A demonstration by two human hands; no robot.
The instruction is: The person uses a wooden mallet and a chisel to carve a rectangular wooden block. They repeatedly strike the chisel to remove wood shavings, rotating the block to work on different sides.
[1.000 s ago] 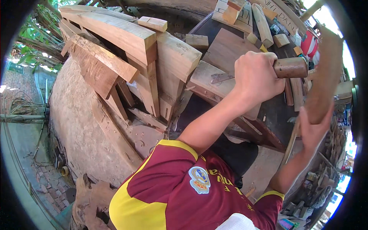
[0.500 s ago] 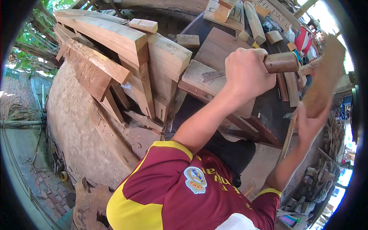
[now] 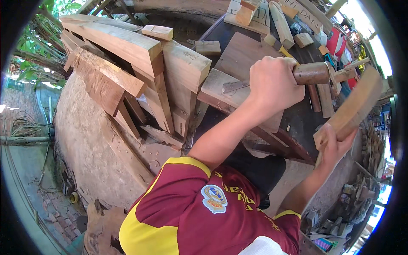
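My left hand (image 3: 274, 80) is closed around a chisel, its thick brown handle (image 3: 312, 73) sticking out to the right of the fist. To the left, the flat metal chisel blade (image 3: 234, 86) lies low over a pale-topped wooden block (image 3: 219, 85) on the bench; whether its edge touches the wood I cannot tell. Off to the right, my right hand (image 3: 333, 144) grips the lower end of a wooden club (image 3: 355, 104), a flat length of timber tilted up and to the right. A gap separates the club from the chisel handle's end.
A flat brown board (image 3: 244, 53) lies on the dark bench (image 3: 297, 110) beyond the block. Long timber beams (image 3: 114, 36) are stacked at the left. Wood offcuts (image 3: 282, 25) and tools crowd the bench's far side. Scrap wood (image 3: 352, 208) is piled at the lower right.
The club's upper end has swung downward, and my right hand has dropped slightly to the left with it. My left hand and the chisel have hardly moved.
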